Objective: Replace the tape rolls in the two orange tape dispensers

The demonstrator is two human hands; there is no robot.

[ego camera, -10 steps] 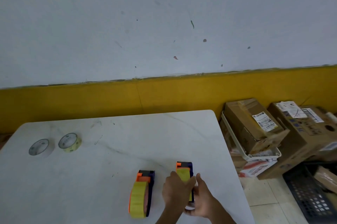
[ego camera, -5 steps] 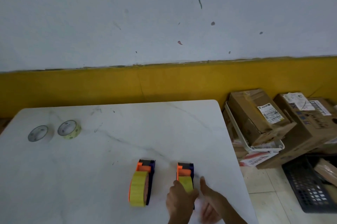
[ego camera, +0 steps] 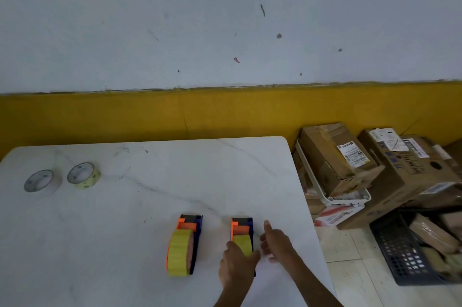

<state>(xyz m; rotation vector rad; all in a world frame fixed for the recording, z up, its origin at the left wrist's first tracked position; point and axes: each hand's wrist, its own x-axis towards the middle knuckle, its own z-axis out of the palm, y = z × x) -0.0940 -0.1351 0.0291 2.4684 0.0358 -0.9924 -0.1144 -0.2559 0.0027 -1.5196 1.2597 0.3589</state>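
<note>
**White table, four items on top**

White marbled table carries two orange tape dispensers: left dispenser and right dispenser, side by side and apart. Far left of the left dispenser, toward the wall: yellow tape roll, grey tape roll just beside it.

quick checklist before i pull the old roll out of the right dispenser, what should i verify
1. Right dispenser resting on the table: ok.
2. Left hand steadying it: ok, it covers the near end over the yellow roll.
3. Right hand has a grip: not ok, it is open beside the dispenser, fingers spread.
4. Spare rolls present: ok, a white roll and a pale yellow roll lie flat at the far left.
5. Left dispenser out of the way: ok, apart and untouched.
6. Roll free to slide off its hub: cannot tell, the hand hides it.
</note>
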